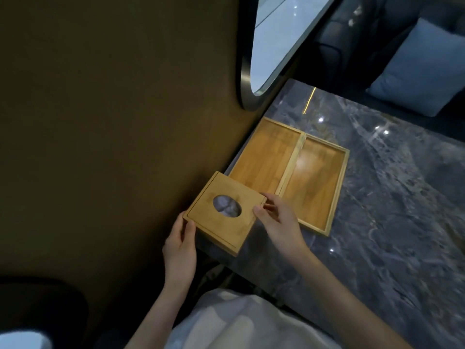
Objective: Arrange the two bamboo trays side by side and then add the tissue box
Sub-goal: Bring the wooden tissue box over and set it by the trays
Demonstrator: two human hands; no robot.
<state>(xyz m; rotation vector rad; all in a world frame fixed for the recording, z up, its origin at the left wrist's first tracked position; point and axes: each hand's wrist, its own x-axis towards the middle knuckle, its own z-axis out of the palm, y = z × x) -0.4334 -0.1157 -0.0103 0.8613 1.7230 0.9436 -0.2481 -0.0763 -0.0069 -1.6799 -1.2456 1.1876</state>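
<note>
Two shallow bamboo trays lie side by side on the dark marble table (392, 202), their long rims touching: the left tray (264, 154) by the wall and the right tray (314, 182). Both are empty. A square bamboo tissue box (216, 195) with an oval opening sits at the near end of the left tray, over the table's near corner and covering the tray's near edge. My left hand (180, 245) grips the box's near left corner. My right hand (278, 220) holds its right side, thumb on the lid edge.
A dark olive wall (113, 122) runs along the left side of the table. An oval mirror (274, 44) hangs on it above the trays. A dark sofa with a blue cushion (425, 69) stands beyond the table's far edge.
</note>
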